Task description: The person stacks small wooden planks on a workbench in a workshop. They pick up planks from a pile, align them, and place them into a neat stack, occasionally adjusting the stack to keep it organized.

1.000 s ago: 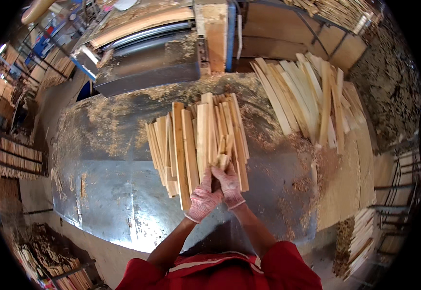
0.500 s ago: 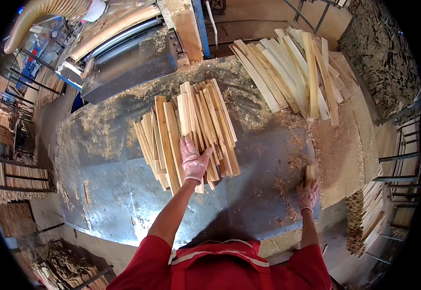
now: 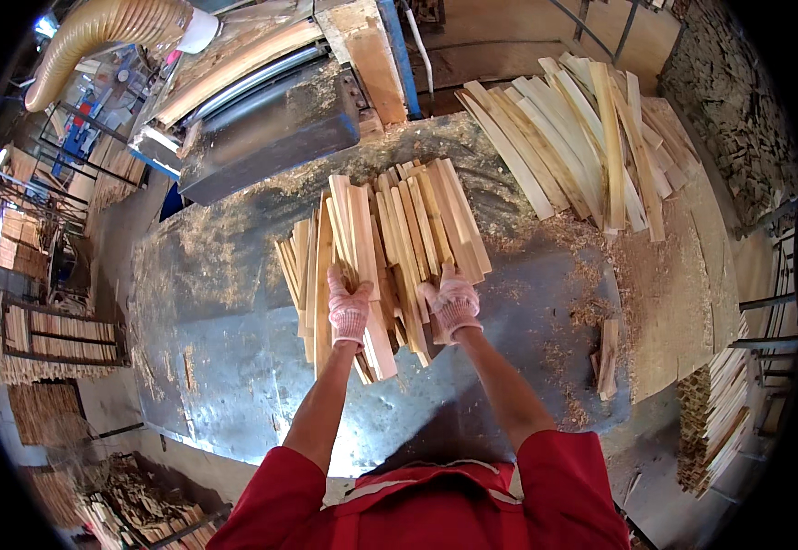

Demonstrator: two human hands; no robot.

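A pile of narrow wooden slats [image 3: 410, 220] lies across the middle of the metal table [image 3: 225, 367], their ends uneven. My left hand [image 3: 349, 310], in a pinkish-white work glove, is closed on a few pale slats left of the pile's middle, thumb pointing right. To the right of it, my right hand [image 3: 454, 304], gloved alike, grips slats at the near part of the pile, with its thumb toward the left. The fingertips are partly hidden among the wood. Short wood pieces [image 3: 608, 359] rest by the table's right edge, apart from both hands.
A second, looser heap of longer slats [image 3: 564, 147] lies at the far right. Beyond the table on the left stands a machine with a roller [image 3: 266, 128] and a ribbed hose [image 3: 110, 32]. Wood shavings [image 3: 207, 252] litter the tabletop. Stacked wood [image 3: 55, 335] stands at left.
My right hand has left the short wood at the right edge and taken hold of slats in the pile. My left hand has gripped slats, which now stand apart from their neighbours.
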